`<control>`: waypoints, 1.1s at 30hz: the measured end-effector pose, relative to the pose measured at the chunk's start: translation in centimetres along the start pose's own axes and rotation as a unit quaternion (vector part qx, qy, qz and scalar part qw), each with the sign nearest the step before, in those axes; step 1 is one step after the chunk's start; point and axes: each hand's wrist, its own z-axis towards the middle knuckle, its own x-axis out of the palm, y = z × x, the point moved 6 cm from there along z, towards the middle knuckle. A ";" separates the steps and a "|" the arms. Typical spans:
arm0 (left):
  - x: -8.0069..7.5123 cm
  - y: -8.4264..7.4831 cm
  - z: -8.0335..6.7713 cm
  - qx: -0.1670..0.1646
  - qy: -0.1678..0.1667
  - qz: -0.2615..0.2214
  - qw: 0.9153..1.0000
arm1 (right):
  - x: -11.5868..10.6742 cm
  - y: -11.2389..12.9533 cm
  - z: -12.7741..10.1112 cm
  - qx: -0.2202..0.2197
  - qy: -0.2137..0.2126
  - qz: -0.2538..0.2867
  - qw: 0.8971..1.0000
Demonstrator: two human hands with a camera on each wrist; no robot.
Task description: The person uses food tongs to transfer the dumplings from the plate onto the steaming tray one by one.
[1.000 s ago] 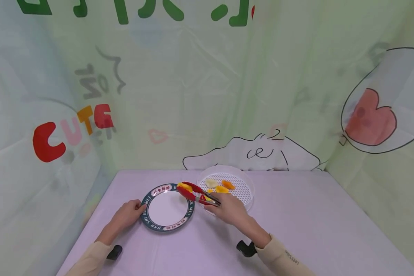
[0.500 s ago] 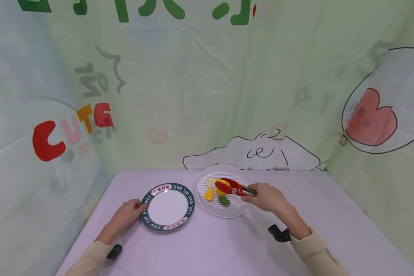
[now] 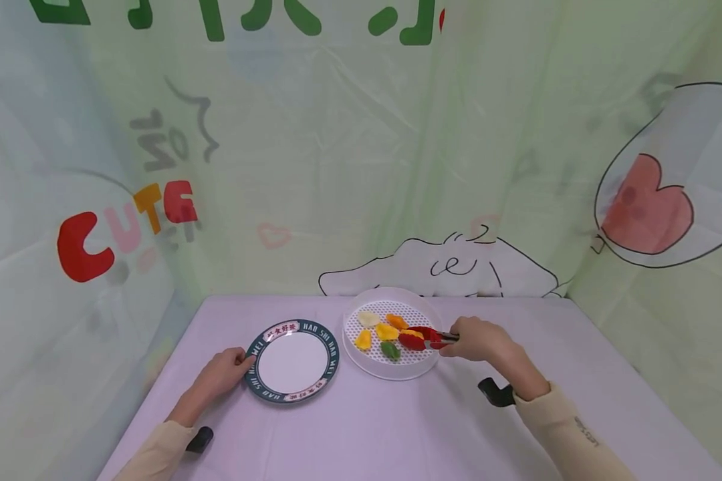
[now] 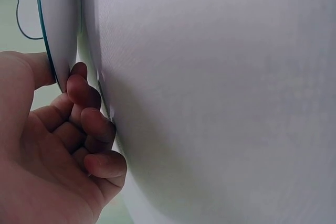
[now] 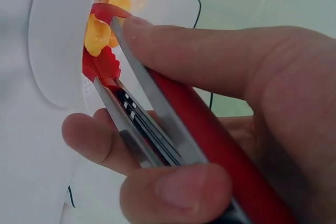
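My left hand (image 3: 221, 374) pinches the left rim of a round white plate (image 3: 291, 364) with a dark green lettered border. In the left wrist view, the thumb lies over the plate's edge (image 4: 56, 24) and curled fingers sit beneath. My right hand (image 3: 480, 341) grips red-tipped metal tongs (image 3: 412, 342), reaching over the right part of a white perforated steamer basket (image 3: 391, 373). Between the tong tips sits a yellow dumpling-shaped piece (image 5: 96, 36). Other pieces lie in the basket: a white one (image 3: 369, 318), an orange one (image 3: 397, 321), a green one (image 3: 390, 351) and two yellow ones (image 3: 387, 332).
Both plate and basket rest on a pale lilac tabletop (image 3: 349, 427), the basket close to its back edge. Printed curtains (image 3: 361, 167) stand behind and at both sides. A black strap mount shows at each wrist.
My right hand has swung the tongs, with a yellow piece in them, rightward from above the plate's rim to the basket's right side. My left hand and the plate have stayed put.
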 end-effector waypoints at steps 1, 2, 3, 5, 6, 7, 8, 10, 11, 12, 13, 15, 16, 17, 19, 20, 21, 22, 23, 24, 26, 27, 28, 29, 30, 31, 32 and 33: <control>0.1 0.0 0.0 0.001 0.001 0.001 1.000 | 0.1 0.0 0.1 -0.001 0.001 0.000 1.000; 0.1 0.0 0.0 -0.001 0.000 0.001 1.000 | 0.2 0.0 0.2 -0.003 0.001 0.000 1.000; 0.1 0.0 0.0 -0.003 0.000 0.003 1.000 | 0.3 0.0 0.2 -0.004 0.001 0.001 1.000; 0.1 0.0 0.0 -0.005 -0.001 0.003 1.000 | 0.3 -0.1 0.2 -0.006 -0.003 0.001 1.000; 0.1 0.1 0.0 -0.009 -0.001 0.005 1.000 | 0.2 -0.1 0.3 -0.007 -0.004 0.001 1.000; 0.1 0.1 0.0 -0.010 -0.001 0.006 1.000 | 0.2 -0.1 0.2 -0.009 -0.005 0.002 1.000; 0.1 0.1 0.1 -0.012 -0.001 0.006 1.000 | 0.2 -0.1 0.1 -0.008 -0.005 0.003 1.000; 0.2 0.1 0.1 -0.011 0.000 0.005 1.000 | 0.0 -0.1 0.0 -0.005 -0.006 0.006 1.000; 0.1 0.1 0.0 -0.011 0.000 0.004 1.000 | -0.1 -0.2 -0.2 -0.002 -0.006 0.008 1.000; 0.1 0.0 0.0 -0.010 0.000 0.004 1.000 | -0.3 -0.2 -0.3 0.000 -0.007 0.010 1.000; 0.1 0.0 -0.1 -0.008 0.001 0.004 1.000 | -0.4 -0.2 -0.4 0.004 -0.009 0.014 1.000; 0.1 0.0 -0.2 -0.007 0.001 0.003 1.000 | -0.8 -0.1 -0.8 0.010 -0.017 0.027 0.999; 0.1 0.0 -0.2 -0.008 0.001 0.004 1.000 | -1.0 0.0 -0.9 0.012 -0.024 0.034 0.999; 0.0 0.0 -0.3 -0.009 0.000 0.006 1.000 | -1.2 0.3 -1.1 0.009 -0.034 0.046 0.998; 0.0 0.1 -0.3 -0.010 -0.002 0.009 1.000 | -1.4 1.1 -1.4 -0.003 -0.055 0.080 0.995; 0.0 0.1 -0.3 -0.009 -0.004 0.010 1.000 | -1.3 1.6 -1.5 -0.010 -0.065 0.098 0.993; 0.0 0.2 -0.2 -0.009 -0.004 0.010 1.000 | -1.2 2.2 -1.6 -0.021 -0.075 0.117 0.990; 0.0 0.2 -0.2 -0.007 -0.004 0.010 1.000 | -0.9 2.9 -1.7 -0.031 -0.083 0.136 0.987; 0.1 0.3 -0.1 -0.005 -0.005 0.010 1.000 | -0.5 3.6 -1.9 -0.042 -0.089 0.154 0.983; 0.1 0.3 -0.1 -0.004 -0.004 0.009 1.000 | 0.1 4.4 -2.0 -0.052 -0.091 0.170 0.980; 0.2 0.4 0.0 0.000 -0.004 0.008 1.000 | 1.5 6.2 -2.2 -0.069 -0.094 0.193 0.974; 0.2 0.4 0.0 -0.001 -0.004 0.008 1.000 | 2.4 7.1 -2.3 -0.079 -0.095 0.202 0.972; 0.2 0.5 0.1 -0.002 -0.004 0.008 1.000 | 3.4 8.0 -2.4 -0.087 -0.093 0.208 0.970; 0.2 0.5 0.1 -0.002 -0.004 0.007 1.000 | 4.4 8.9 -2.5 -0.094 -0.087 0.216 0.968; 0.2 0.5 0.1 -0.003 -0.004 0.006 1.000 | 5.5 9.8 -2.5 -0.102 -0.078 0.225 0.966; 0.2 0.5 0.1 -0.001 -0.004 0.004 1.000 | 6.5 10.6 -2.6 -0.107 -0.069 0.233 0.964; 0.2 0.5 0.2 -0.001 -0.003 0.004 1.000 | 7.5 11.3 -2.6 -0.113 -0.059 0.235 0.964; 0.2 0.4 0.2 -0.001 -0.003 0.001 1.000 | 8.5 11.9 -2.6 -0.116 -0.045 0.239 0.963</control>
